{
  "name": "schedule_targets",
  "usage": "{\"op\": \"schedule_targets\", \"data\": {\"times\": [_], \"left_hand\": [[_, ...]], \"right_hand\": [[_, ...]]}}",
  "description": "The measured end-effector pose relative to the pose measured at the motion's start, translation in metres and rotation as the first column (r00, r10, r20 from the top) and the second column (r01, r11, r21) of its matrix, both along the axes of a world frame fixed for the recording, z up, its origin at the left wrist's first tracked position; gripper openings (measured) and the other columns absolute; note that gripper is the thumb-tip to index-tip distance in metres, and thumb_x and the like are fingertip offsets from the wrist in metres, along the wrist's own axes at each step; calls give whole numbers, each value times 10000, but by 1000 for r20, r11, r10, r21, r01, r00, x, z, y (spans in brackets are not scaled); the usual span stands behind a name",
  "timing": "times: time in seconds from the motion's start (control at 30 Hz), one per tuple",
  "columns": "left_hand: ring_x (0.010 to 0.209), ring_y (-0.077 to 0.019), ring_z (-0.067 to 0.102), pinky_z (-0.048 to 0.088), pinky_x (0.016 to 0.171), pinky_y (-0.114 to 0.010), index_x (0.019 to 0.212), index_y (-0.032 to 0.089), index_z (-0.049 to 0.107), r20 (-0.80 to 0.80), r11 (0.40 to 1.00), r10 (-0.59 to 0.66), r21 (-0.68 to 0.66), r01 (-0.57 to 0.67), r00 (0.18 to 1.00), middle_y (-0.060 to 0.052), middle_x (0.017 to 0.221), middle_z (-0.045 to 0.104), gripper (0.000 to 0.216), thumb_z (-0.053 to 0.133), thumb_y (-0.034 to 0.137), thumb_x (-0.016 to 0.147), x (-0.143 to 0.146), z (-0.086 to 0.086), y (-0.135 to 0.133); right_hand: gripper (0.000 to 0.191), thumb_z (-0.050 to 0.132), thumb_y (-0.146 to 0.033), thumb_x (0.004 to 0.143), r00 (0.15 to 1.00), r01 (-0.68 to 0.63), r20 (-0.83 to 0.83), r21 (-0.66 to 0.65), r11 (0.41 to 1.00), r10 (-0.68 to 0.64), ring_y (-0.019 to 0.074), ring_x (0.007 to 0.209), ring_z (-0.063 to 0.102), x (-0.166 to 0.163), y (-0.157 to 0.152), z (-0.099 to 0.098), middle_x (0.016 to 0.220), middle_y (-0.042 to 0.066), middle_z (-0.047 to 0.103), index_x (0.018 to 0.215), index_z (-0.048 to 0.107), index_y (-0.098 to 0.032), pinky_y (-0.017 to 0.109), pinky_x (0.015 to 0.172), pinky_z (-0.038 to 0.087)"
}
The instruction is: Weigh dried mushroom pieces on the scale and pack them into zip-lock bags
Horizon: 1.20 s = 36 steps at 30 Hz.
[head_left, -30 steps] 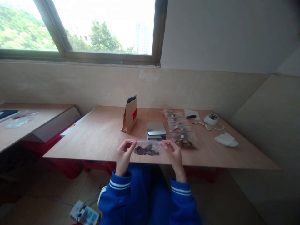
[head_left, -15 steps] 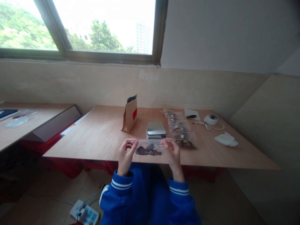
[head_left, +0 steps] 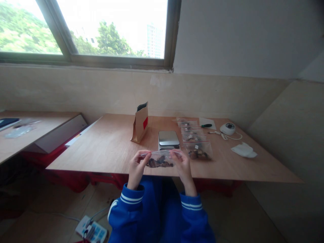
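Note:
Between my two hands hangs a clear zip bag (head_left: 160, 161) with dark brown dried pieces at its bottom. My left hand (head_left: 137, 166) pinches the bag's top strip at the left, thumb pressed against the fingers. At the right of the same strip, my right hand (head_left: 182, 165) is closed on it too. Just beyond the bag lies a digital scale (head_left: 168, 138) with a bare steel plate. Right of the scale, filled zip bags (head_left: 198, 152) lie in a row going back. I cannot tell whether the held bag's seal is closed.
A brown paper pouch (head_left: 141, 123) stands open left of the scale. Farther right are a green-handled screwdriver (head_left: 207, 125), a white dome camera (head_left: 227, 128) with its cable, and a crumpled white tissue (head_left: 244, 150). A power strip (head_left: 91, 229) lies on the floor.
My hands have come closer together along the strip, the right one shifting left. The strip now bows upward and the dried pieces have bunched slightly.

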State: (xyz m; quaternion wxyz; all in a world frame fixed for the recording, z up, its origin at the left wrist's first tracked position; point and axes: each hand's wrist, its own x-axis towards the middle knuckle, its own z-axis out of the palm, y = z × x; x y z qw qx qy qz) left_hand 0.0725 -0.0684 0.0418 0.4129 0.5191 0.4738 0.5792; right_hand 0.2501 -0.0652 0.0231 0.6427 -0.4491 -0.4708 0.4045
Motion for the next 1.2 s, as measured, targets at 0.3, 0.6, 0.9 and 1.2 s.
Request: {"op": "schedule_targets", "data": {"times": [0.3,0.6,0.9,1.2], "left_hand": [[774,-168,624,470,698,-270,839,182,676,-122,997,36,65,-28,992,-33,857,667,224,639,397,790,-5,-6,2],[852,-208,593,423,744,-306,783,203,696,-268,984,168,110,-143,949,-41,834,683,225,633,418,786,-3,-5,1],[735,-166,616,467,695,-264,811,172,666,-47,999,-40,0,41,998,-15,748,666,244,651,412,775,0,-2,-1],[712,-138,608,507,639,-239,955,176,631,182,989,-132,-36,141,974,-9,803,639,282,640,404,788,7,-1,-3]], "right_hand": [[168,672,-362,783,999,2,39,47,999,-4,180,792,657,4,-1,0,829,26,708,836,674,-203,300,740,528],[131,650,-327,806,985,65,148,128,990,-84,171,747,611,3,-5,4,750,8,659,773,664,-201,297,709,486],[145,654,-354,797,1000,18,-4,52,998,-18,167,773,635,5,-4,0,809,3,676,815,658,-210,282,717,510],[206,653,-369,792,997,-59,50,31,998,57,199,869,652,-9,-1,3,906,51,697,904,666,-197,335,806,525]]}}
